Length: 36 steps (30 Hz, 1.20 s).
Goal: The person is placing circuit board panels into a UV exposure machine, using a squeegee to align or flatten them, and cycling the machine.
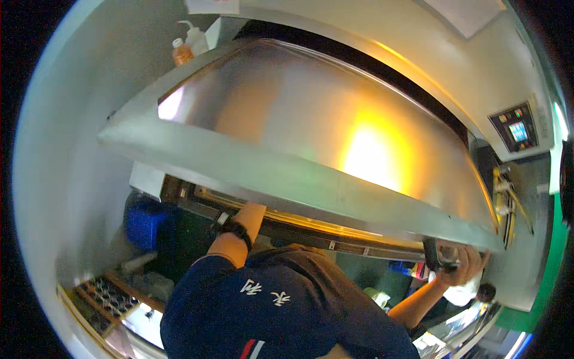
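Big stainless lid [311, 137] of the machine fills most of the view, tilted up, glare spot on its right half. Left hand [251, 214] goes under the lid's front edge; fingers hidden, so can't tell its grip. Black wristband [234, 227] just below that grip. Right hand [463, 263] is closed around a black handle [435, 258] at the lid's lower right corner, a white cloth [461, 294] bunched under it. Dark blue shirt [281, 305] blocks everything below. Control panel [515, 127] with coloured buttons and small lit screen up-right of the right grip. Orange bottle [181, 52] and white squeeze bottle [194, 37] on top, far upper left. Blue bin [146, 222] left of left grip; tray of small parts [107, 298] lower left, blurred.
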Available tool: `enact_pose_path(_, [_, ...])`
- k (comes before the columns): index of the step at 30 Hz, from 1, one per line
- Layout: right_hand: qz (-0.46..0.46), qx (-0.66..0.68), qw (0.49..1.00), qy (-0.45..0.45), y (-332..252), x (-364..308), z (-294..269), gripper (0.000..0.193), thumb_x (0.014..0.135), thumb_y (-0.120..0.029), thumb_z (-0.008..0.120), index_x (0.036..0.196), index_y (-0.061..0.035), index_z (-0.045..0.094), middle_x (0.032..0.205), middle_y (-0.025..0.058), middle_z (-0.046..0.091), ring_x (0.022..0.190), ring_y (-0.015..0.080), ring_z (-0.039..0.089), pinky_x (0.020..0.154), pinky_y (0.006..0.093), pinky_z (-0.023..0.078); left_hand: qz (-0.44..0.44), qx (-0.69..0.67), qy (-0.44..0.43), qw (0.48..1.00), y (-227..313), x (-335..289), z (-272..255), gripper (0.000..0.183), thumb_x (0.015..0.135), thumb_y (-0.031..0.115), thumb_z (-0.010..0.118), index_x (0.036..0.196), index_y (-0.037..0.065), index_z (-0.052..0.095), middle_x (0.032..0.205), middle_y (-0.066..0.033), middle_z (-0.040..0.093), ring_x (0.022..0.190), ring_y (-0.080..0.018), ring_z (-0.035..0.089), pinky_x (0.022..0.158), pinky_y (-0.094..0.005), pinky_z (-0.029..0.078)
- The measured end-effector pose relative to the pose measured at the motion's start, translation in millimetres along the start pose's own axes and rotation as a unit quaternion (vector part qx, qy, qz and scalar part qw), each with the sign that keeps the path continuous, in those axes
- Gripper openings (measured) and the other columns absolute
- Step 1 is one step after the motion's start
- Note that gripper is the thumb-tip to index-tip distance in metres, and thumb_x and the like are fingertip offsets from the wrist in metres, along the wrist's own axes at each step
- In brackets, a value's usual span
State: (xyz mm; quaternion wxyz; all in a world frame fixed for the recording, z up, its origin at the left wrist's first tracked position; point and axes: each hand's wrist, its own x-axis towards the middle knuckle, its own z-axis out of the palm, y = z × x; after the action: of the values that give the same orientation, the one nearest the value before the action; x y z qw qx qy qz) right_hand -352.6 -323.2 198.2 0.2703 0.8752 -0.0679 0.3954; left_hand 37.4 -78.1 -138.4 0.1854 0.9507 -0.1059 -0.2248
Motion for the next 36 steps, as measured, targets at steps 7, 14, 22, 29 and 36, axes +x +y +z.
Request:
enact_pose_path(7, [-0.071, -0.035, 0.994, 0.080, 49, 33, -1, 0.035, 0.089, -0.041, 0.066, 0.091, -0.0059, 0.070, 0.078, 0.0070, 0.070, 0.068, 0.0246, 0.067, 0.073, 0.0462, 0.054, -0.087, 0.090, 0.023, 0.992, 16, 27, 6, 0.096, 0.082, 0.061, 0.065, 0.149, 0.003, 0.030, 0.155, -0.0129, 0.028, 0.145, -0.0283, 0.022, 0.114, -0.0624, 0.018])
enact_pose_path(14, [-0.123, 0.000, 0.976, 0.181, 97, 55, 11, 0.039, 0.088, -0.042, 0.069, 0.084, -0.0028, 0.072, 0.074, 0.0076, 0.069, 0.065, 0.0276, 0.066, 0.063, 0.0399, 0.055, -0.132, 0.122, 0.028, 0.983, -10, 49, -24, 0.120, 0.065, 0.072, 0.071, 0.151, 0.004, 0.022, 0.155, -0.0165, 0.024, 0.145, -0.0321, 0.020, 0.112, -0.0621, 0.024])
enact_pose_path(22, [-0.102, -0.085, 0.982, 0.132, 98, 64, 10, 0.035, 0.086, -0.042, 0.073, 0.085, -0.0064, 0.073, 0.078, 0.0065, 0.070, 0.065, 0.0253, 0.066, 0.061, 0.0365, 0.054, -0.160, 0.065, -0.001, 0.985, -18, 57, -47, 0.114, 0.057, 0.054, 0.088, 0.144, 0.003, 0.033, 0.147, -0.0159, 0.038, 0.133, -0.0317, 0.041, 0.103, -0.0521, 0.039])
enact_pose_path(29, [-0.095, -0.097, 0.981, 0.140, 85, 65, 12, 0.030, 0.088, -0.037, 0.070, 0.087, -0.0070, 0.073, 0.077, 0.0071, 0.071, 0.062, 0.0269, 0.066, 0.059, 0.0398, 0.054, -0.144, 0.067, -0.033, 0.987, -29, 61, -49, 0.109, 0.058, 0.053, 0.088, 0.141, 0.004, 0.038, 0.145, -0.0163, 0.041, 0.135, -0.0322, 0.041, 0.103, -0.0521, 0.040])
enact_pose_path(36, [-0.061, -0.120, 0.987, 0.093, 66, 64, 11, 0.058, 0.093, -0.060, 0.049, 0.090, -0.0070, 0.074, 0.082, 0.0081, 0.072, 0.077, 0.0286, 0.071, 0.069, 0.0426, 0.057, -0.078, 0.024, -0.115, 0.990, -64, 92, -52, 0.074, 0.072, 0.041, 0.080, 0.133, 0.009, 0.052, 0.138, -0.0155, 0.052, 0.125, -0.0333, 0.053, 0.103, -0.0541, 0.040])
